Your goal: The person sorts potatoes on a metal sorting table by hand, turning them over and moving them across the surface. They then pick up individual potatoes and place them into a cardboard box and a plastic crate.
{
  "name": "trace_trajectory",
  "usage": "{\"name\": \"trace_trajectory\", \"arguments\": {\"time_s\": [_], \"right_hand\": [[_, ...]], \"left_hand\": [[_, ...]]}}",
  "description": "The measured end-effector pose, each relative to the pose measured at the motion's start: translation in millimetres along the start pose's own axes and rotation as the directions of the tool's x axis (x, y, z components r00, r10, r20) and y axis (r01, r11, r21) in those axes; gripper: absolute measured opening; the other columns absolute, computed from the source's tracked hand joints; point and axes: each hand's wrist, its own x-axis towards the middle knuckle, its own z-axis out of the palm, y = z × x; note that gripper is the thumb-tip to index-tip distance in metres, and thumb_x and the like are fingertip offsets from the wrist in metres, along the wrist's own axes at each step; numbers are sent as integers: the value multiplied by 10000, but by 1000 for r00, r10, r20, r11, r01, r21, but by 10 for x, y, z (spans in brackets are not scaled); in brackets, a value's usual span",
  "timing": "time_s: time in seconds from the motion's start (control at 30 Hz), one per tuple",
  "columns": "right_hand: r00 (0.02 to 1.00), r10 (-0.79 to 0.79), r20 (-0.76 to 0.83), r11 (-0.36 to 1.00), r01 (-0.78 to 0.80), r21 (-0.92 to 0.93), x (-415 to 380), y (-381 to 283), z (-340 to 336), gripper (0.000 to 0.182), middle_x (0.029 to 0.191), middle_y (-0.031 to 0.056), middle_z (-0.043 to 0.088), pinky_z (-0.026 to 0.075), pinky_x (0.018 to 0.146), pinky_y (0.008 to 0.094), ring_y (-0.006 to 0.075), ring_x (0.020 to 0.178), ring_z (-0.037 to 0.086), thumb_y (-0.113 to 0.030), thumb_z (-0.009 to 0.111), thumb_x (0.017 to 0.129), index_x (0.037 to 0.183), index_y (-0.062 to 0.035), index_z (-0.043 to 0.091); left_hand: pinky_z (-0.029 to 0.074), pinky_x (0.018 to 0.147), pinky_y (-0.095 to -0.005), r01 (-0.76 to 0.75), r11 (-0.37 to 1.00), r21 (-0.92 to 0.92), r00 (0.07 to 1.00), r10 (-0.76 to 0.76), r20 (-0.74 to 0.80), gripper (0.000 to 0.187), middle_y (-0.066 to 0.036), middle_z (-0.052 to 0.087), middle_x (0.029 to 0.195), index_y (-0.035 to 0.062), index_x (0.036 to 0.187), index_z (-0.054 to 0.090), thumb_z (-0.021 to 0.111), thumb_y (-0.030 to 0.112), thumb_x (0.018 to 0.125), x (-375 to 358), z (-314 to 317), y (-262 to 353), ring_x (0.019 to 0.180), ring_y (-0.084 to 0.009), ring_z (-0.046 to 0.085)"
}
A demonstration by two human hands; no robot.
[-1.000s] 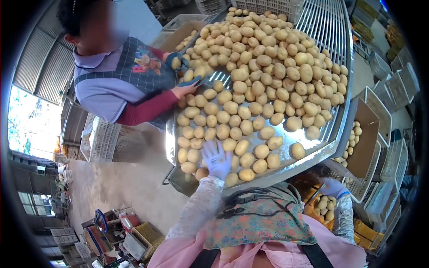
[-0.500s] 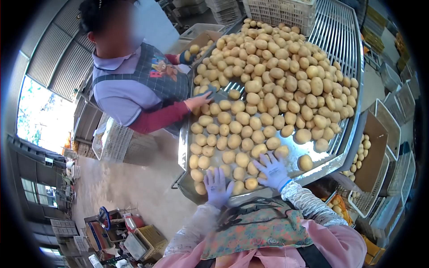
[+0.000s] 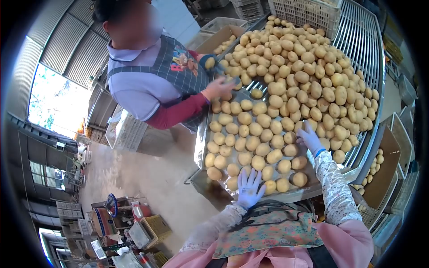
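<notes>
Potatoes (image 3: 274, 156), round and yellow-brown, lie in a loose single layer on the metal sorting table (image 3: 202, 145). A heaped pile of potatoes (image 3: 315, 88) covers the table farther back and right. My left hand (image 3: 250, 187), in a pale lavender glove, rests with its fingers spread against the nearest potatoes by the front edge. My right hand (image 3: 310, 139), gloved alike, is at the near edge of the pile, fingers stretched out and touching potatoes; no potato shows in its grip.
Across the left side a co-worker in a checked apron (image 3: 176, 58) has both hands at the table, one gloved hand holding a potato. A plastic crate (image 3: 308, 15) stands at the back. A lined box with potatoes (image 3: 380, 172) is at right. Metal bars (image 3: 362, 33) form the table's far end.
My right hand has moved forward and right from the front potatoes to the pile. Potatoes near the front have shifted right. The view has turned slightly; the co-worker's hands have moved.
</notes>
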Motion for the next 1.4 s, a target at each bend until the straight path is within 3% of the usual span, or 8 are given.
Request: {"name": "trace_trajectory", "arguments": {"time_s": [0.5, 0.6, 0.7, 0.8, 1.0, 1.13, 1.23, 1.4], "right_hand": [[996, 11, 93, 914, 28, -406, -179, -69, 27, 904, 900, 52, 635, 498, 612, 261, 133, 635, 585, -340, 640, 925, 1623, -103, 116], [992, -8, 126, 998, 16, -64, -130, 0, -67, 901, 878, 58, 643, 479, 569, 253, 120, 606, 569, -339, 634, 929, 1625, -111, 109], [996, -1, 86, 935, 32, -354, -213, -62, 30, 891, 836, 61, 647, 454, 527, 240, 104, 579, 556, -330, 625, 935, 1624, -104, 107], [996, -6, 92, 999, 9, -39, -8, -116, 4, 885, 804, 63, 647, 440, 495, 235, 101, 553, 552, -318, 617, 942, 1620, -81, 99], [993, 35, 113, 987, -16, -162, 286, -286, 47, 897, 787, 75, 649, 487, 523, 288, 141, 564, 577, -301, 613, 906, 1610, -41, 121], [1000, 2, 7, 905, 2, -426, 509, -408, 143, 917, 947, 158, 711, 572, 726, 369, 248, 791, 698, -322, 646, 847, 1592, -22, 203], [994, -85, -66, 492, -16, -870, 690, -529, 193, 845, 1291, 253, 638, 489, 1022, 436, 383, 1192, 629, -404, 645, 796, 1496, -13, 377], [984, -166, -55, 213, -19, -977, 775, -532, 310, 584, 1111, 183, 708, 547, 892, 447, 354, 1043, 686, -514, 662, 855, 1192, -43, 579]], "left_hand": [[234, 1151, -599, -48, 997, -54, 998, 45, -49, 635, -198, 513, 1419, 42, 1437, 510, 639, 377, 913, 113, -107, 54, 1353, -470, 398], [250, 1158, -568, -83, 984, -155, 995, 72, -74, 613, -197, 556, 1361, 13, 1431, 502, 641, 320, 919, 202, -144, 64, 1324, -402, 459], [258, 1165, -548, -105, 961, -256, 994, 102, -26, 612, -191, 590, 1309, -1, 1448, 471, 633, 280, 929, 314, -162, 139, 1287, -350, 508], [297, 1148, -526, -113, 948, -298, 993, 119, 5, 632, -176, 618, 1222, -7, 1470, 429, 629, 258, 932, 588, -139, 247, 1202, -323, 561], [395, 1054, -466, -212, 889, -407, 975, 222, -23, 607, -152, 626, 1060, -6, 1458, 438, 628, 231, 933, 849, -78, 604, 1026, -316, 598], [404, 1075, -495, -222, 889, -401, 971, 238, -11, 640, -166, 621, 1008, 1, 1486, 399, 648, 202, 932, 720, 6, 673, 1025, -376, 597], [414, 1072, -496, -213, 872, -441, 967, 252, 31, 627, -169, 617, 1017, -3, 1484, 398, 645, 175, 936, 762, -1, 663, 1033, -385, 597], [437, 971, -445, -496, 857, -138, 846, 441, -301, 605, -165, 631, 1034, -20, 1470, 409, 609, 255, 971, 765, -7, 663, 1017, -357, 586]]}}
